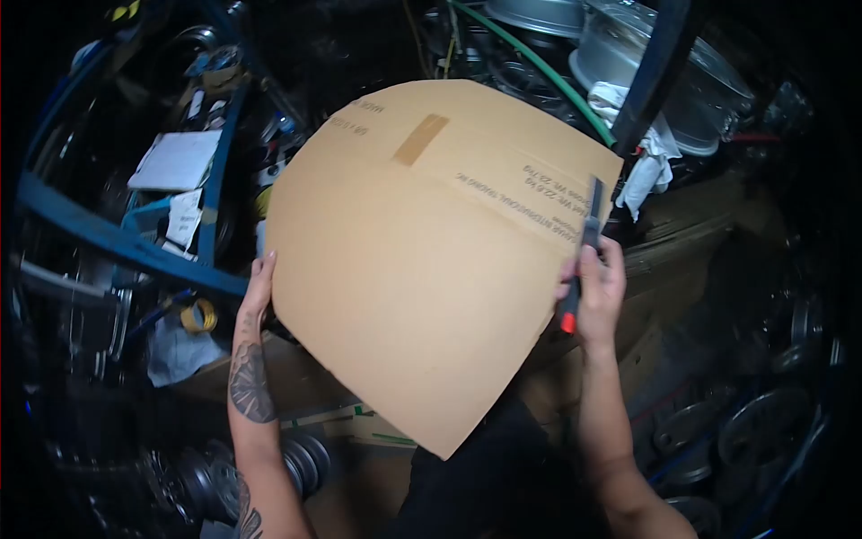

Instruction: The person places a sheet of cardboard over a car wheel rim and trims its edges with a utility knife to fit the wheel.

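A large piece of brown cardboard (404,269) fills the middle of the view, its far edge rounded and its near end coming to a point. Printed lettering runs across its upper part, along with a short strip of tape (421,139). At the left edge, my left hand (259,283) grips the sheet, with most of its fingers hidden behind it. My right hand (601,287) is closed around a black utility knife (590,232) with a red end, pointing away from me at the cardboard's right edge. Whether those fingers also pinch the sheet, I cannot tell.
To the left stands a blue metal frame (126,235) with white paper (175,160) and a roll of tape (198,316) nearby. Clear-wrapped wheels (660,67), a green hose (543,67) and a white cloth (648,162) are at upper right. More wheels (310,463) lie below.
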The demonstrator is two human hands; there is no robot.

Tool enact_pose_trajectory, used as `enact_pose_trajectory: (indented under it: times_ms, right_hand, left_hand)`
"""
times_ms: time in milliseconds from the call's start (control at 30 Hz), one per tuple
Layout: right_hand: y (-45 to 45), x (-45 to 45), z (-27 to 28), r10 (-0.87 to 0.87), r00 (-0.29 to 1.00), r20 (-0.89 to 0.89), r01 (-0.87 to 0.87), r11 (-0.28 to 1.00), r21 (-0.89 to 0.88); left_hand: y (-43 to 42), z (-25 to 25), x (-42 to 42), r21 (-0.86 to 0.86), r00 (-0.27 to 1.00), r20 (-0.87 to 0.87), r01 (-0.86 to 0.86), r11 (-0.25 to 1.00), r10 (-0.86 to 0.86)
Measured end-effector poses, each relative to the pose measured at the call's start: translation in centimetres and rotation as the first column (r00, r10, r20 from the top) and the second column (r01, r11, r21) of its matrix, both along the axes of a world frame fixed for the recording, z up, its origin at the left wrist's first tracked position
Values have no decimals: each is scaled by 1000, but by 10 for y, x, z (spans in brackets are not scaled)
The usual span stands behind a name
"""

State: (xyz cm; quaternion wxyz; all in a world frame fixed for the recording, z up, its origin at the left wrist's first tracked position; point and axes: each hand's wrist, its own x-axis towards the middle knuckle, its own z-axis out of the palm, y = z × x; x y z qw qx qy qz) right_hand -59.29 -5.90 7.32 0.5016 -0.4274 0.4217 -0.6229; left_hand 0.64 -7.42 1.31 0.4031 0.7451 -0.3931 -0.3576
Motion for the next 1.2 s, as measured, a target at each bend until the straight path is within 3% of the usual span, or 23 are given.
enact_pose_trajectory:
  times_ms: [33, 67, 133, 167, 233, 367, 500, 567, 600, 633, 667, 700, 733, 767, 800, 833, 867, 933, 967, 1033, 1100, 1167, 1200]
  right_hand:
    - [12, -5, -6, -97, 992, -83, 98, 995, 2]
    - [27, -3, -5, -154, 935, -319, 162, 987, -2]
    - [54, 0, 2, -257, 653, -712, 288, 954, -81]
    - [66, 1, 2, -110, 689, -716, 272, 956, 114]
    - [86, 13, 0, -96, 713, -694, 227, 969, 99]
    - [90, 23, 20, -272, 727, -630, 179, 961, -208]
    - [21, 19, 84, -356, 675, -646, 55, 897, -438]
    - [-65, -3, 113, -289, 437, -852, -131, 916, -378]
    - [-97, -11, 135, -196, 351, -915, -170, 948, -268]
    - [-129, -25, 144, -263, 265, -928, -241, 914, -327]
    - [-140, -35, 170, -285, 6, -958, -198, 939, -281]
    - [-140, -38, 191, -300, -91, -950, -104, 951, -290]
    - [-133, -42, 205, -378, -25, -926, -118, 921, -372]
    - [-122, -43, 207, -440, 41, -897, -133, 887, -442]
    - [-109, -43, 199, -455, 85, -886, -127, 877, -463]
    - [-93, -40, 189, -468, 124, -875, -124, 868, -481]
    - [-80, -31, 162, -417, 160, -895, -157, 884, -440]
    - [-43, -4, 97, -327, 186, -926, -171, 918, -359]
    - [-17, 18, 72, -290, 179, -940, -152, 936, -318]
    - [13, 48, 25, -254, 282, -925, -68, 957, -283]
    - [50, 73, 21, -63, 377, -924, 47, 998, -49]
    - [61, 84, 2, 44, 513, -857, 49, 996, 80]
    - [63, 85, -11, -30, 504, -863, 5, 999, -32]
  left_hand:
    - [6, -1, -4, -3, 998, -55, -16, 1000, 15]
    - [16, 9, -19, 7, 996, -72, -49, 999, 50]
    - [35, 17, -28, 13, 994, -108, 3, 1000, -2]
    - [43, 18, -29, -3, 989, -136, 52, 999, -52]
    - [68, 20, -35, 8, 978, -208, 8, 1000, -6]
    - [128, 29, -52, 97, 839, -521, -124, 988, 156]
    - [174, -14, -80, -101, 694, -711, -262, 960, 115]
    - [201, 6, -146, -105, 656, -735, -360, 927, 171]
    - [222, 14, -170, -6, 653, -748, -184, 983, 118]
    - [234, 31, -213, -53, 690, -723, -83, 995, 19]
    - [247, 48, -256, -102, 717, -692, 16, 995, -82]
    - [255, 83, -288, -105, 744, -622, 229, 968, -244]
    - [262, 76, -302, -368, 480, -702, 387, 845, -525]
    - [264, 84, -308, -340, 499, -610, 537, 772, -616]
    - [260, 84, -295, -381, 703, -278, 545, 747, -654]
    - [253, 86, -279, -404, 808, 89, 563, 720, -582]
    - [242, 99, -267, -484, 949, 240, 301, 821, -207]
    - [205, 99, -211, -671, 960, 204, -6, 741, 192]
    - [189, 69, -166, -586, 849, 436, 16, 810, 298]
    - [149, -6, -106, -346, 954, 33, -270, 899, 299]
    - [156, 34, -140, -48, 889, -431, -195, 980, 156]
    - [156, 12, -179, -218, 913, -393, -209, 953, 110]
    - [156, 4, -207, -380, 921, -378, -249, 891, 97]
